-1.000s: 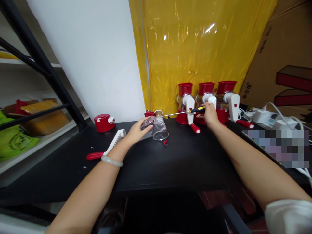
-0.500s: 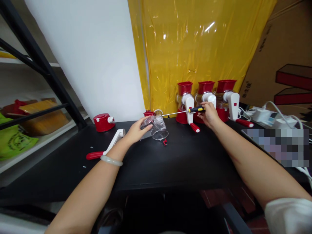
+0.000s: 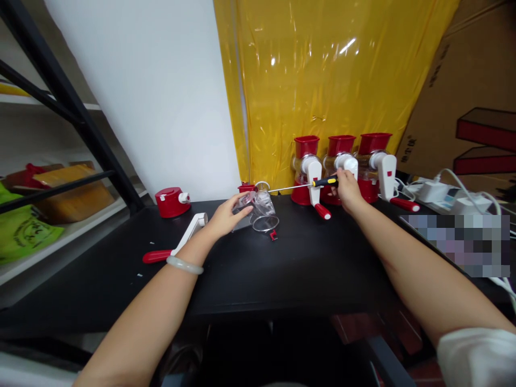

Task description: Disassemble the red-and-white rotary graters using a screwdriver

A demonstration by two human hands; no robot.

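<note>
My left hand [image 3: 228, 215] grips a clear plastic grater body [image 3: 264, 204] lying on its side on the black table, with its round rim toward me. My right hand [image 3: 347, 188] is wrapped round the black and yellow handle of a screwdriver [image 3: 296, 187]. The long metal shaft points left, and its tip meets the white round part [image 3: 263, 186] at the back of the clear body. Just in front of the rim lies a small red clip [image 3: 273, 235]. A white crank with a red handle [image 3: 187, 236] rests beside my left wrist, and a red round base [image 3: 172, 202] sits behind it.
Three red and white rotary graters [image 3: 307, 166] stand along the back right. White plugs and cables [image 3: 463, 199] crowd the right end, near a blurred flat object [image 3: 459, 244]. A shelf rack [image 3: 76, 123] is at left; a large carton [image 3: 463, 97] leans at right.
Fingers of my right hand have shifted slightly on the screwdriver handle. My left hand and the clear body stay in place.
</note>
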